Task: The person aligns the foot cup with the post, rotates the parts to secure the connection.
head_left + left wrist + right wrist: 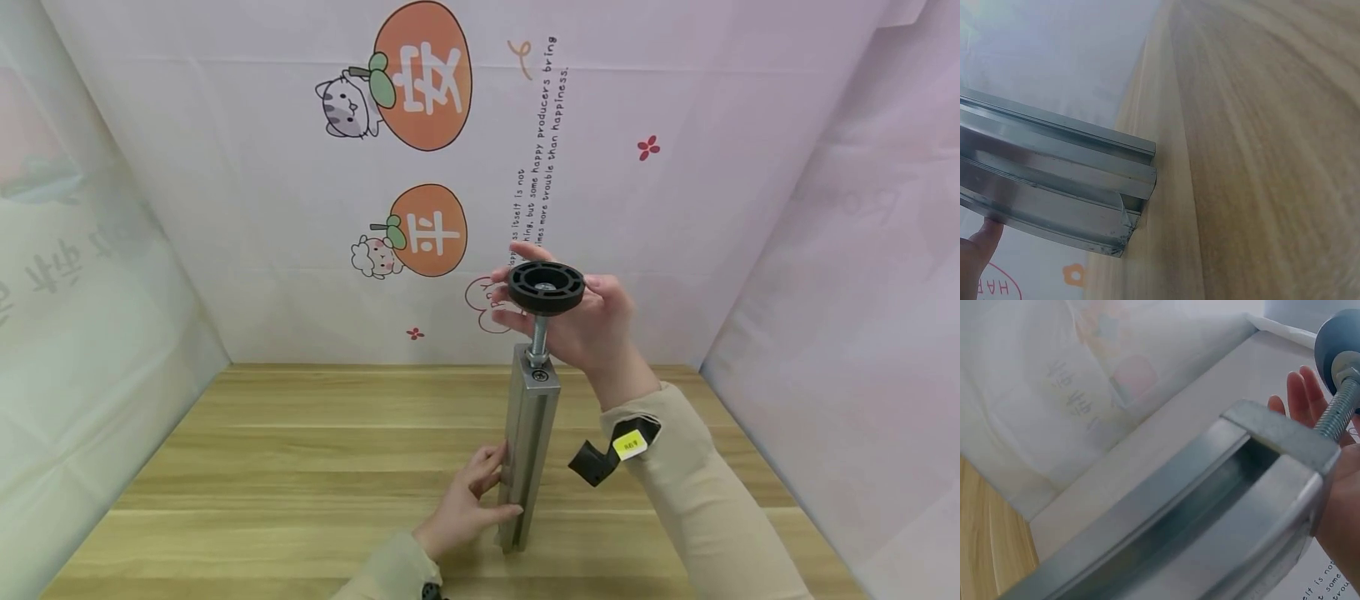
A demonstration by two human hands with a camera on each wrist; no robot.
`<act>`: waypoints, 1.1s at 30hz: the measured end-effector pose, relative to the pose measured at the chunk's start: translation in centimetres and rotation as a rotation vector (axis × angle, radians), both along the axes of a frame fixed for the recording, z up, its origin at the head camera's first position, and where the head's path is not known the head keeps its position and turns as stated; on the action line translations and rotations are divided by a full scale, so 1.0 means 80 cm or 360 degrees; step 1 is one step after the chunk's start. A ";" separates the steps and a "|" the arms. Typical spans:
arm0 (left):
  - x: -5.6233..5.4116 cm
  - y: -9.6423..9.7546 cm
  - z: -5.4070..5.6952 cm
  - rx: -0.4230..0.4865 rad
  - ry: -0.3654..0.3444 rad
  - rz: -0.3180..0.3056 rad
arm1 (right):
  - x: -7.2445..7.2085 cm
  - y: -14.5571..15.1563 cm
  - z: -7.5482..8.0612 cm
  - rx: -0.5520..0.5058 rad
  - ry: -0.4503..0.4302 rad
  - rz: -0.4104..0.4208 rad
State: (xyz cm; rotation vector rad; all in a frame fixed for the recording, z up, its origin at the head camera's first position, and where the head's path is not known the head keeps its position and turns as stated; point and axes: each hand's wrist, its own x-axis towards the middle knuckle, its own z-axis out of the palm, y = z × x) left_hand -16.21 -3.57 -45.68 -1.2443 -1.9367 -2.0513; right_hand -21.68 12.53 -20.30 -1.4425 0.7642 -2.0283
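An aluminium profile (pixel 528 450) stands almost upright on the wooden table, its lower end also visible in the left wrist view. From its top end plate (pixel 1279 434) rises a threaded stem (pixel 1338 409) bearing a round black levelling foot (pixel 546 287). Low on the profile, my left hand (pixel 465 508) grips the sides between thumb and fingers. My right hand (pixel 600 321) is up at the levelling foot, fingers extended behind it and thumb by its right rim. Whether the right fingers touch the rim is hard to tell.
The wood-grain table (pixel 315 467) is enclosed by pale cloth walls, with a printed back cloth (pixel 285 208) close behind the right hand. A black wrist mount (pixel 615 450) with a yellow label juts from the right sleeve beside the profile.
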 end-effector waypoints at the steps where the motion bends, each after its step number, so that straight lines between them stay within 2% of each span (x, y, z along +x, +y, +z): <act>1: 0.000 0.000 0.000 0.0001 0.0007 0.0000 | 0.001 -0.001 0.002 -0.0016 -0.0015 0.0019; 8: -0.001 0.000 -0.001 0.0030 0.0029 -0.0005 | 0.009 -0.005 0.010 -0.0108 -0.0057 0.0059; 20: 0.000 0.000 -0.002 0.0036 0.0039 -0.0013 | 0.008 -0.004 0.005 -0.0110 -0.0042 0.0013; 23: 0.000 0.000 -0.002 0.0041 0.0035 -0.0015 | 0.008 -0.001 0.005 -0.0084 0.0022 -0.0087; 29: 0.000 0.000 -0.001 0.0035 0.0027 -0.0020 | 0.007 0.010 0.007 0.0026 0.0222 -0.0452; 33: 0.000 0.001 -0.002 0.0038 0.0039 -0.0016 | 0.005 0.017 0.007 0.0068 0.0298 -0.0610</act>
